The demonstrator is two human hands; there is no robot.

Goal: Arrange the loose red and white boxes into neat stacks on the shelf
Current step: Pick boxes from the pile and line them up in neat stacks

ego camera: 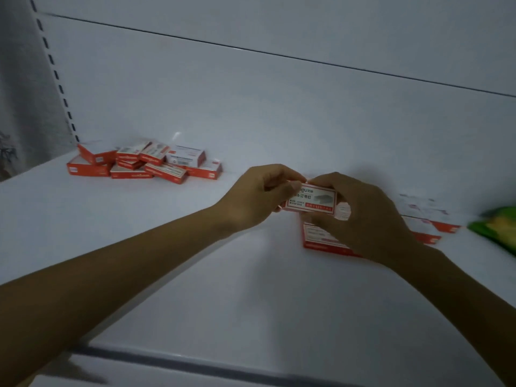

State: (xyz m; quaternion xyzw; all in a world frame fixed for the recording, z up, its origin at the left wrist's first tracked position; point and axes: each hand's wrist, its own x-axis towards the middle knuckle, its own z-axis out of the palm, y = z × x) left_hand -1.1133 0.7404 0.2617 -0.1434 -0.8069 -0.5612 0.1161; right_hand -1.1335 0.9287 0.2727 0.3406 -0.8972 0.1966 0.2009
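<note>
Red-and-white box (312, 201) between left hand (259, 196) and right hand (360, 224)

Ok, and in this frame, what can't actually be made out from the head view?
All in the head view:
Stack under the right hand: mostly covered by that hand, height unclear.
Held box: both ends hidden by the left hand and right hand.
Boxes further right: blurred, washed out, uncountable.
Green packet: blurred, cut off by the right edge.
Loose pile: print too small.
</note>
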